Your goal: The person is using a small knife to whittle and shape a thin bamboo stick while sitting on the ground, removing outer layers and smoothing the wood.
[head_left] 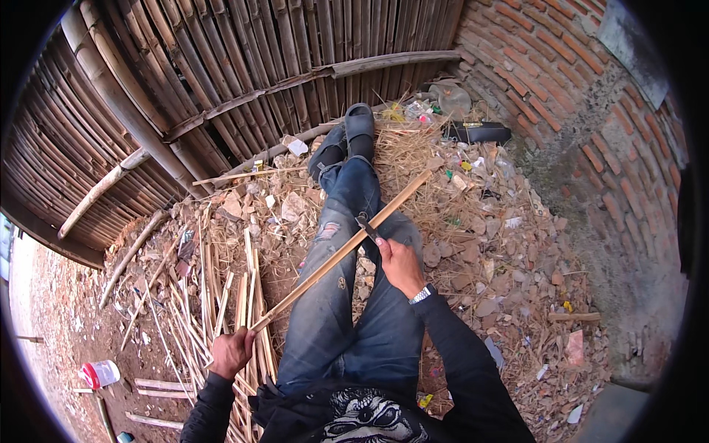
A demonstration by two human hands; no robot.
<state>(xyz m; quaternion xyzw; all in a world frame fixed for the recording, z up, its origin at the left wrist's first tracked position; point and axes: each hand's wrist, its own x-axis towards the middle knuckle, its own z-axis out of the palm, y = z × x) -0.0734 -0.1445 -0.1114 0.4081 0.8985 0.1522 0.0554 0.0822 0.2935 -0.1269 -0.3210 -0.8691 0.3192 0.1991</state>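
Note:
A long, pale split bamboo strip [314, 279] slants across my thighs, its far end up and to the right over the straw. My left hand [233, 352] is closed round its near end, beside my left hip. In my right hand [401, 267] is a knife [367, 227], with the fingers wrapped round its handle. The short dark blade lies across the strip above my knees and touches it; the handle is mostly hidden by the hand. My legs [325, 295] in torn jeans stretch out ahead, with dark sandals [360, 122] at the far end.
Several split bamboo strips [251, 295] are heaped to my left. Stone rubble and straw [402, 151] cover the ground. A bamboo slat wall [295, 44] stands ahead, and a brick wall [546, 59] at right. A red-lidded tub [100, 374] lies at far left; a black case [480, 133] sits near the corner.

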